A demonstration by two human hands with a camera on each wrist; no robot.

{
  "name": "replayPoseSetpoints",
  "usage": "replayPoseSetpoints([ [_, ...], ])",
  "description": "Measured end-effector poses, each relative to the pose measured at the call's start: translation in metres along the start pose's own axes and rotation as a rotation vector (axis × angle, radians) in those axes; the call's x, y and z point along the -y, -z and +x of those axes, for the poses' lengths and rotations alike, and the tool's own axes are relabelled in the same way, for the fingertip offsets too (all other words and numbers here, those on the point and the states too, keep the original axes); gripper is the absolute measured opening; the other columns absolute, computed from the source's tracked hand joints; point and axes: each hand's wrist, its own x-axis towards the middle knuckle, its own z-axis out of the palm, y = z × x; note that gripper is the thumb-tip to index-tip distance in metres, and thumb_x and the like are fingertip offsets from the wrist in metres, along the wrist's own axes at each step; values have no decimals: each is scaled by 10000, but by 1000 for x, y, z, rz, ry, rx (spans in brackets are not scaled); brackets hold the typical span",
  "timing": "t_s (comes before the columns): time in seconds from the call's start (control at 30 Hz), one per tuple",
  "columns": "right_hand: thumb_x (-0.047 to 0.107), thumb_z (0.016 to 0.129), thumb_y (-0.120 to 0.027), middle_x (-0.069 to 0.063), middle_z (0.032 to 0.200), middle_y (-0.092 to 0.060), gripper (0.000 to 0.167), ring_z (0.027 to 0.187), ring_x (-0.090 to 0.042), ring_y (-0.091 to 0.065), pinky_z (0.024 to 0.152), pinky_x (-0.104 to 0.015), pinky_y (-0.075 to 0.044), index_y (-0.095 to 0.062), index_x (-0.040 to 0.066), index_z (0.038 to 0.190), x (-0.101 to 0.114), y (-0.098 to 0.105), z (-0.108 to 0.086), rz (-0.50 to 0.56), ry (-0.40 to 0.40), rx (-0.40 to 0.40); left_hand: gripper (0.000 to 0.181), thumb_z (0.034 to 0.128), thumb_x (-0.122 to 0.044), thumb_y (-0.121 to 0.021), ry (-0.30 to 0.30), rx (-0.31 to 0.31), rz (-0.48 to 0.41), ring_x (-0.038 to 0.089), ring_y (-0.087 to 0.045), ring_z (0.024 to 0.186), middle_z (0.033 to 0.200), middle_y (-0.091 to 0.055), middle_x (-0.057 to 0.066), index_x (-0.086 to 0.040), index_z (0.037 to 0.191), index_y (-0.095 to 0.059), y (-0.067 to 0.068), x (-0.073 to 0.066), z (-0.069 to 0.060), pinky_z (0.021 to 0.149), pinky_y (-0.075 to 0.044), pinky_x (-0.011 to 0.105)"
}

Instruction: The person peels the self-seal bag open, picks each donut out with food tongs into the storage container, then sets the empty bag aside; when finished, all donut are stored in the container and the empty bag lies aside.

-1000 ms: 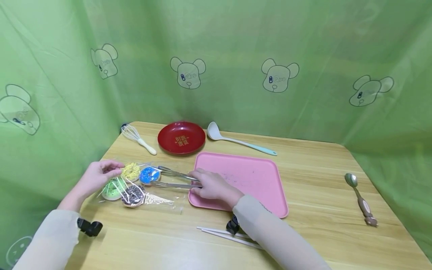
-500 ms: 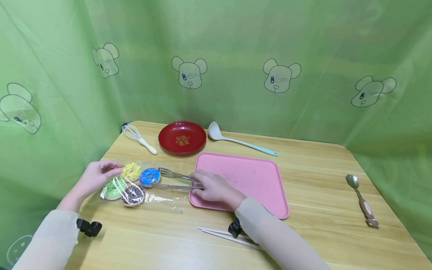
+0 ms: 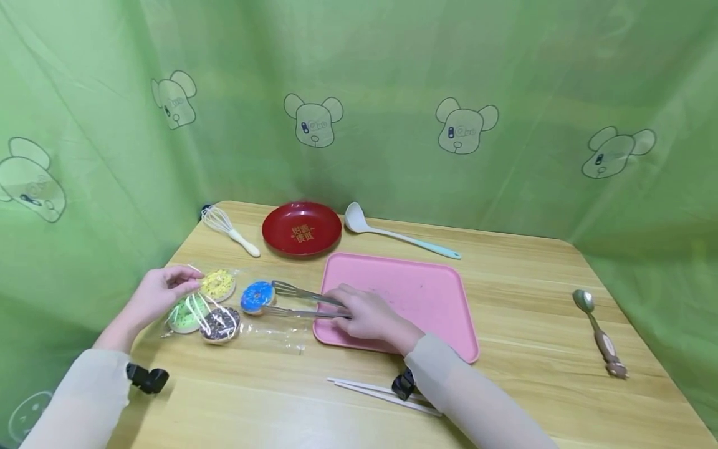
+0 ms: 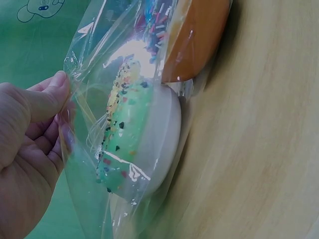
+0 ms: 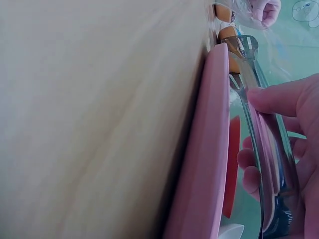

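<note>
In the head view my left hand pinches the edge of a clear plastic bag. Its thumb and finger grip the film in the left wrist view, beside a green toy donut. A yellow donut and a chocolate donut lie near it under the film. My right hand holds metal tongs, whose two ends stand at the right side of a blue donut. Whether that donut is still inside the bag, I cannot tell.
A pink tray lies under my right hand. Behind are a red plate, a ladle and a whisk. White chopsticks lie in front, partly behind the right wrist. A spoon rests at the far right.
My right hand and the tongs have shifted a little to the right, and the blue donut has moved with them, away from the yellow one. My left hand stays almost in place.
</note>
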Motion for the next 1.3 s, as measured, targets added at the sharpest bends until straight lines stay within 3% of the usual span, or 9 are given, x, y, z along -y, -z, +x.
replayPoseSetpoints([
  [0.17, 202, 833, -659, 42, 964, -589, 388, 777, -100, -531, 734, -311, -482, -575, 170, 1211, -2, 3, -8, -21, 3, -37, 255, 884, -156, -638, -7, 4, -13, 31, -565, 833, 1071, -625, 198, 17, 1070, -625, 0, -1, 0, 714, -473, 139],
  [0.33, 274, 831, -667, 20, 957, -565, 448, 779, -95, -498, 737, -324, -455, -551, 174, 1252, 0, 3, -10, -52, -28, 1, 246, 880, -127, -638, -3, 5, -14, 8, -554, 855, 1095, -613, 209, 22, 1076, -622, -1, 0, -1, 731, -458, 112],
  [0.67, 313, 843, -662, 23, 982, -490, 495, 730, -97, -482, 637, -264, -460, -497, 214, 1300, 10, -3, 8, -64, -136, -28, 255, 889, -131, -625, 19, 26, -18, 121, -585, 849, 1048, -636, 188, 21, 1094, -614, -3, 1, 0, 719, -478, 162],
  [0.87, 291, 837, -664, -10, 1039, -498, 514, 755, -115, -496, 661, -269, -480, -489, 188, 1309, 16, -3, 20, -50, -151, 7, 256, 892, -148, -624, 30, 33, -7, 163, -583, 872, 1045, -639, 183, 20, 1085, -618, -4, -1, 1, 726, -473, 159],
  [1.07, 268, 839, -661, -26, 1062, -499, 558, 821, -113, -520, 769, -304, -507, -462, 157, 1348, 20, -4, 30, -56, -152, 30, 223, 891, -141, -624, 19, 35, 16, 206, -576, 900, 1045, -642, 176, 9, 1056, -635, -5, -1, 1, 733, -463, 155],
  [1.3, 257, 872, -636, 5, 1054, -527, 511, 830, -92, -534, 768, -281, -500, -466, 143, 1340, 23, -5, 37, -115, -110, 56, 217, 890, -131, -623, 4, 40, 27, 197, -584, 909, 1077, -631, 195, 7, 1058, -638, -5, -1, 1, 736, -465, 143],
])
